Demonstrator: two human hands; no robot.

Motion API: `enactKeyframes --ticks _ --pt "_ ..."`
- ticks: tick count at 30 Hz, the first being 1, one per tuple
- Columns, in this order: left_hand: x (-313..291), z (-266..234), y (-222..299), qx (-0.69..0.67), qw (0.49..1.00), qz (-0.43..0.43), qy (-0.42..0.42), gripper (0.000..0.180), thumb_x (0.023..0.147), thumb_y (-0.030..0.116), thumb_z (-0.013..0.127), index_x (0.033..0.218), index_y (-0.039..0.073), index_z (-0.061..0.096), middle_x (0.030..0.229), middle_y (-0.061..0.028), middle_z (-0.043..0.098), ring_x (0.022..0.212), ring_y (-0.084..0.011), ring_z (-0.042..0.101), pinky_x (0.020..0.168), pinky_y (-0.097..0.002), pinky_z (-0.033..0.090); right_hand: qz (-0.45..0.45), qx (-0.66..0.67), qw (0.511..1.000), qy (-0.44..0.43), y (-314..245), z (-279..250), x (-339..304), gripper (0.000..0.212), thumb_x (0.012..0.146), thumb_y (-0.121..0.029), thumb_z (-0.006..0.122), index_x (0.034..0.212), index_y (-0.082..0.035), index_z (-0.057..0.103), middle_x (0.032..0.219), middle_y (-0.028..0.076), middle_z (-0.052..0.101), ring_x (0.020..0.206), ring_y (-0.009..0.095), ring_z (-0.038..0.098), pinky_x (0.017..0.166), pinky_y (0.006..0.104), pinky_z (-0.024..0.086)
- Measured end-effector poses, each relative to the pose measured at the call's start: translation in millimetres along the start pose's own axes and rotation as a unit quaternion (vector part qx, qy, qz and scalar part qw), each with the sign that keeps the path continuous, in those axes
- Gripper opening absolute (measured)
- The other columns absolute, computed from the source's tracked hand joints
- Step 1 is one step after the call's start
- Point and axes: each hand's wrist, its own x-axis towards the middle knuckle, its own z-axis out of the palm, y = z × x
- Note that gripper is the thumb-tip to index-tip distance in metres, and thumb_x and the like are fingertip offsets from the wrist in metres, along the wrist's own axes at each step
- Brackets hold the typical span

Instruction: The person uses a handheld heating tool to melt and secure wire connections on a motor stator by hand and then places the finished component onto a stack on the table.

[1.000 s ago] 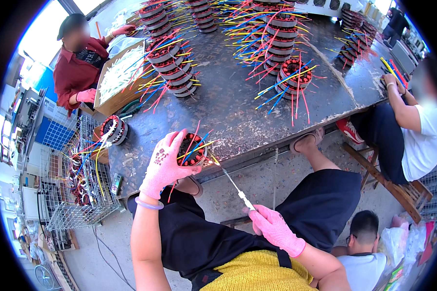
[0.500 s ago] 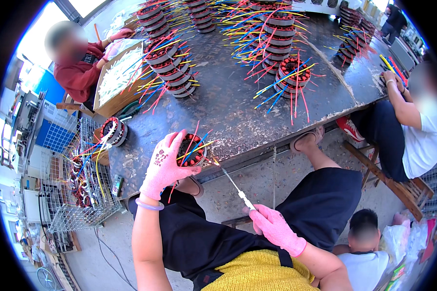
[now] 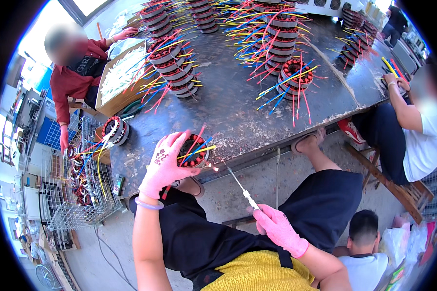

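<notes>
Pink-gloved, my left hand (image 3: 162, 165) is closed around a ring-shaped motor stator (image 3: 197, 158) at the table's front edge. Its red windings face up, and red, blue and yellow leads stick out of it. My right hand (image 3: 279, 232), also gloved in pink, grips a slim white-handled tool (image 3: 246, 191) with a long thin metal shaft. The shaft points up and left toward the stator, its tip a little apart from it. A small bright spot shows by the stator's right side; I cannot make out what it is.
Tall stacks of wired stators (image 3: 279, 46) stand on the dark table (image 3: 218, 77). Another stator (image 3: 115, 131) sits at the left corner, above a wire basket (image 3: 77, 203). One person (image 3: 73, 92) sits far left by a cardboard box (image 3: 124, 80); others sit at the right.
The tool's tip has moved right, away from the stator's leads. My left hand stays nearly still. The person at the left has lowered one arm to the wire basket.
</notes>
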Motion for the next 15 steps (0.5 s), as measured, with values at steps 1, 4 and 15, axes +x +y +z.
enactKeyframes --ticks 1,4,15 --pt "-0.7 0.3 -2.9 -0.007 1.0 0.021 0.002 0.098 0.059 0.029 0.09 0.144 0.005 0.048 0.139 -0.0187 0.051 0.13 -0.039 0.049 0.113 -0.0473 0.036 0.002 0.0 1.0 0.002 -1.5 0.1 -0.5 0.035 0.105 -0.025 0.05 0.125 0.001 0.062 0.07 -0.001 0.051 0.062 0.006 0.047 0.058 0.0253 0.04" --pt "-1.9 2.2 -8.4 -0.012 0.998 0.054 0.0 0.096 0.059 0.028 0.09 0.144 0.01 0.05 0.14 -0.0174 0.05 0.13 -0.0383 0.048 0.116 -0.0502 0.031 -0.011 -0.043 0.999 0.003 -10.2 0.4 -2.1 0.034 0.105 -0.024 0.05 0.125 0.001 0.062 0.07 -0.002 0.05 0.062 0.005 0.046 0.058 0.0247 0.04" --pt "-0.5 4.5 -1.4 -0.012 0.999 0.043 0.015 0.09 0.059 0.029 0.09 0.14 0.015 0.054 0.139 -0.016 0.052 0.131 -0.0385 0.047 0.118 -0.0508 0.03 -0.015 -0.037 0.999 -0.001 -14.6 2.8 2.9 0.034 0.105 -0.024 0.05 0.126 0.001 0.062 0.07 -0.002 0.05 0.062 0.005 0.046 0.059 0.0245 0.041"
